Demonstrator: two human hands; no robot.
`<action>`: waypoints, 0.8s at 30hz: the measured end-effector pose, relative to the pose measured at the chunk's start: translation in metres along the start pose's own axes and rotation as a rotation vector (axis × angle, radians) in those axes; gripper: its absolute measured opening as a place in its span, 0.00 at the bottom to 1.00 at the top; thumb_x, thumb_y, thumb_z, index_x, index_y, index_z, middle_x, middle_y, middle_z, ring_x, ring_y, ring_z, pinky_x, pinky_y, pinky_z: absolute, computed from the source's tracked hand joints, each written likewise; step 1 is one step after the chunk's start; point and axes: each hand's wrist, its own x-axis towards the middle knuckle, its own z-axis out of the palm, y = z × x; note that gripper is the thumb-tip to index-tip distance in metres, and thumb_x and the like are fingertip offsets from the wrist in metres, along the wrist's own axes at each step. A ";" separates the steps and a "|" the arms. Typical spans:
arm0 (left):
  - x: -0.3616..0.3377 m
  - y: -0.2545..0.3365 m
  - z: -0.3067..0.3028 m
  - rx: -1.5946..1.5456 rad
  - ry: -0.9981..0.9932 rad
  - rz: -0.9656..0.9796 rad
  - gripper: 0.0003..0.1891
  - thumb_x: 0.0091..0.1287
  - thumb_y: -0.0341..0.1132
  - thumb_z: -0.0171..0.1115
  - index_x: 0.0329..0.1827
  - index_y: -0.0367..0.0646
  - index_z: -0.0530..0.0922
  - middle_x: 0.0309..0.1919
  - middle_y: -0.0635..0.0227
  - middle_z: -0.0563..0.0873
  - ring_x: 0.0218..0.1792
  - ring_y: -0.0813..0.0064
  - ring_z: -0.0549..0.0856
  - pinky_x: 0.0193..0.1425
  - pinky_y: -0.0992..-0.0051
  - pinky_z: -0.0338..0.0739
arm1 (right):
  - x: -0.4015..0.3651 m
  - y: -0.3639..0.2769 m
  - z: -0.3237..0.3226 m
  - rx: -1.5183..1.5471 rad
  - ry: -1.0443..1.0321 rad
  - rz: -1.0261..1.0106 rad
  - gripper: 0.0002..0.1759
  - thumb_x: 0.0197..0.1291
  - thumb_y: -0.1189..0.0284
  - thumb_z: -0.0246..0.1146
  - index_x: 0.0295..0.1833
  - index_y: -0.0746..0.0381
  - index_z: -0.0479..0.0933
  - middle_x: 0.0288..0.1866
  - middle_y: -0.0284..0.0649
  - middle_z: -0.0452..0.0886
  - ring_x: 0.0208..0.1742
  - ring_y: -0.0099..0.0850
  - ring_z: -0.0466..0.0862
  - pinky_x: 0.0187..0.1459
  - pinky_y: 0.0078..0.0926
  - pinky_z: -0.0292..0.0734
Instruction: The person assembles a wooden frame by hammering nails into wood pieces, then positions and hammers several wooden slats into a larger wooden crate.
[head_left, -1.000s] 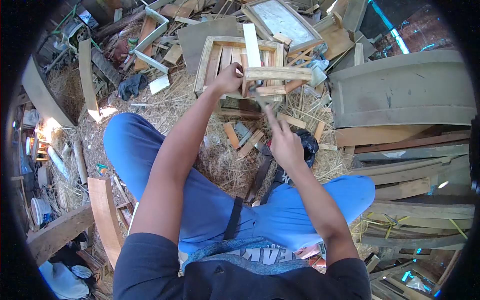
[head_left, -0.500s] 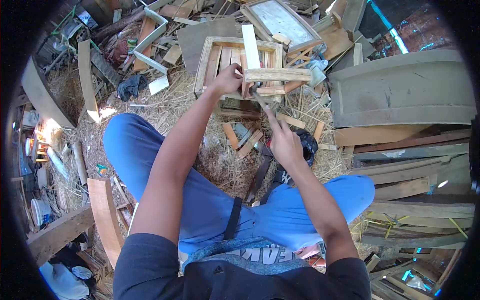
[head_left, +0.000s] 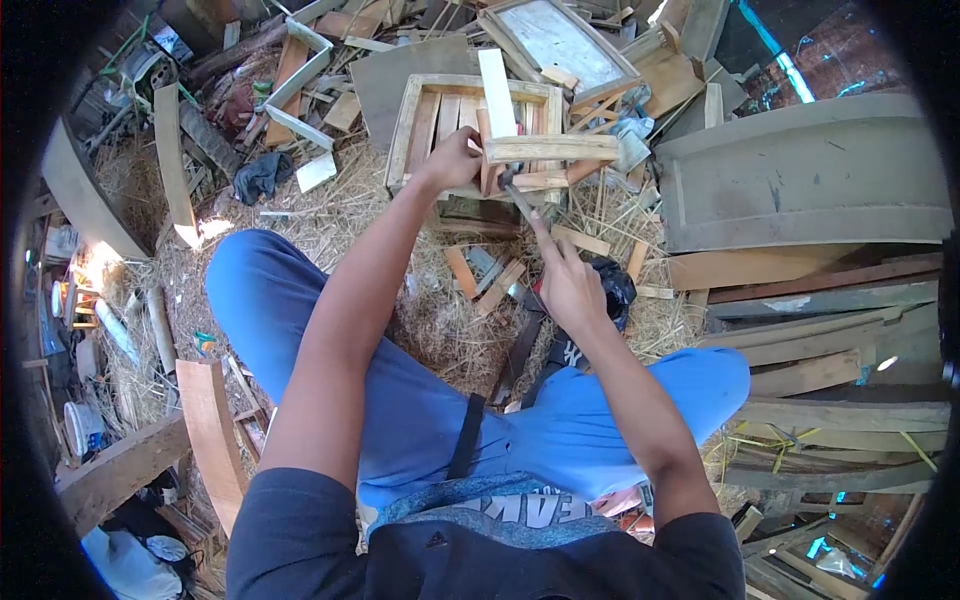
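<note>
My right hand is closed round the handle of a hammer, its index finger stretched along it. The dark hammer head sits close beside a small assembly of joined wooden pieces. My left hand grips this assembly at its left side, by a reddish-brown upright piece; the fingertips are partly hidden behind the wood. A pale crosspiece runs along the front, and a whitish board points away from me. Beneath them lies a slatted wooden frame.
Straw and wood offcuts cover the ground before my crossed legs. A large grey panel and stacked boards stand on the right. Behind the work lies a framed panel. A curved plank rises by my left knee.
The hammer head has shifted slightly and shows more clearly beside the wood. My left hand keeps its grip in nearly the same place.
</note>
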 end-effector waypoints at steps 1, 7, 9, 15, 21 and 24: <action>0.002 0.000 -0.002 0.015 0.011 0.017 0.18 0.70 0.29 0.67 0.59 0.32 0.73 0.41 0.47 0.92 0.40 0.65 0.93 0.43 0.66 0.86 | 0.004 0.001 -0.002 0.000 0.012 -0.006 0.54 0.55 0.84 0.64 0.87 0.43 0.54 0.50 0.54 0.80 0.37 0.55 0.88 0.39 0.51 0.88; -0.012 0.021 -0.006 0.078 0.035 -0.060 0.20 0.68 0.30 0.68 0.59 0.30 0.75 0.43 0.46 0.92 0.43 0.63 0.92 0.47 0.67 0.86 | 0.000 -0.003 -0.003 0.033 -0.077 0.013 0.57 0.55 0.82 0.64 0.88 0.38 0.49 0.51 0.57 0.80 0.37 0.58 0.88 0.39 0.55 0.86; 0.003 0.004 -0.008 0.052 0.019 -0.032 0.20 0.68 0.30 0.68 0.59 0.30 0.75 0.43 0.46 0.92 0.43 0.64 0.93 0.47 0.67 0.86 | 0.002 0.001 0.001 0.082 0.022 -0.029 0.56 0.56 0.82 0.64 0.88 0.39 0.49 0.51 0.58 0.80 0.36 0.58 0.88 0.39 0.55 0.86; -0.006 0.013 -0.005 0.105 0.049 0.015 0.19 0.68 0.30 0.67 0.58 0.29 0.76 0.44 0.45 0.92 0.42 0.61 0.92 0.47 0.66 0.86 | -0.005 0.000 0.000 0.070 0.024 -0.034 0.54 0.56 0.82 0.63 0.87 0.41 0.53 0.51 0.59 0.80 0.33 0.58 0.87 0.37 0.53 0.87; -0.010 0.010 -0.002 0.077 0.036 -0.004 0.20 0.68 0.29 0.67 0.60 0.30 0.75 0.44 0.47 0.92 0.44 0.64 0.92 0.49 0.66 0.85 | 0.000 -0.001 -0.001 0.027 -0.044 0.010 0.52 0.56 0.82 0.63 0.86 0.44 0.55 0.50 0.57 0.81 0.35 0.57 0.88 0.38 0.52 0.87; -0.009 0.014 -0.009 0.162 0.071 0.017 0.19 0.70 0.29 0.66 0.59 0.30 0.74 0.43 0.47 0.92 0.43 0.64 0.92 0.47 0.67 0.86 | -0.001 0.001 -0.003 0.117 0.074 -0.041 0.52 0.56 0.82 0.63 0.86 0.44 0.55 0.51 0.58 0.81 0.36 0.56 0.88 0.39 0.52 0.87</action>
